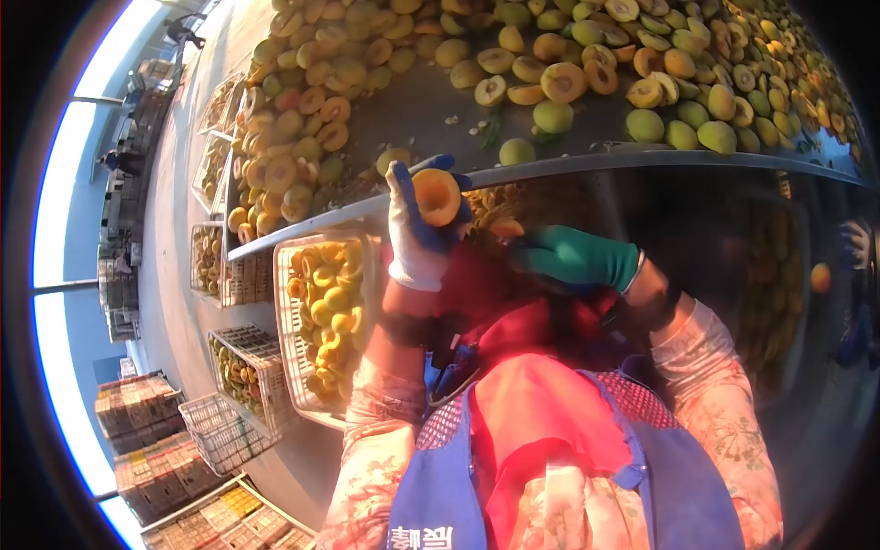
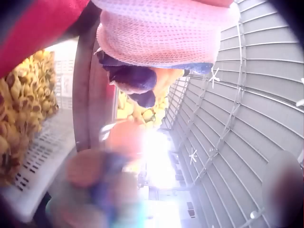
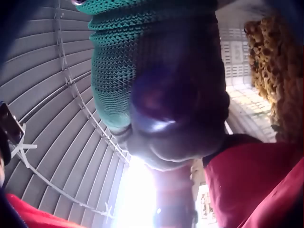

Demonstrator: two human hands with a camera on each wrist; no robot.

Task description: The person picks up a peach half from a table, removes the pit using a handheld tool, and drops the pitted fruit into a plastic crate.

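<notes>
In the head view my left hand, in a white glove with blue-coated fingers, holds a pitted apricot half with its cut face up. The left wrist view shows the white cuff and blue fingertips curled at the orange fruit. My right hand, in a green knit glove, is just to the right and lower, with another apricot half at its fingertips. Its dark-coated fingers are curled in the right wrist view and hide what lies inside. Motion blurs this hand in the left wrist view.
A metal-edged sorting table bears many whole and halved apricots. Below its edge stands a white crate of apricot halves. More crates stand on the floor at left. Another person's gloved hand shows at far right.
</notes>
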